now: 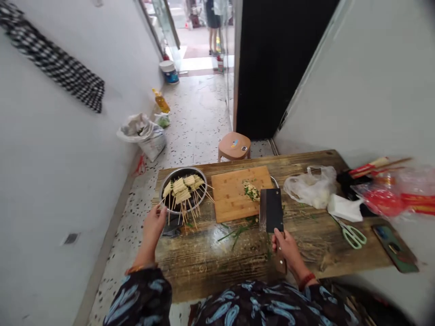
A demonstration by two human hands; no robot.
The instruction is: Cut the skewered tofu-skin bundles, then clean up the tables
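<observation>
My right hand [288,246] is wrapped round the wooden handle of a cleaver [273,210]. Its broad dark blade is over the right edge of a wooden cutting board [228,192]. Chopped pale strips mixed with green bits [250,191] lie on the board beside the blade. To the left stands a round metal bowl [203,174] full of skewers of folded pale-yellow food [183,184], their sticks poking out over the rim. At the bowl's lower left, my left hand [154,224] has its fingertips pinched on the stick of one skewer.
Green scraps [236,233] lie on the wooden table [200,267]. On its right are a plastic bag [312,185], scissors [353,235], a phone [396,249] and red packaging [384,201]. A stool [234,145] stands beyond. A white sack [149,138] sits by the left wall.
</observation>
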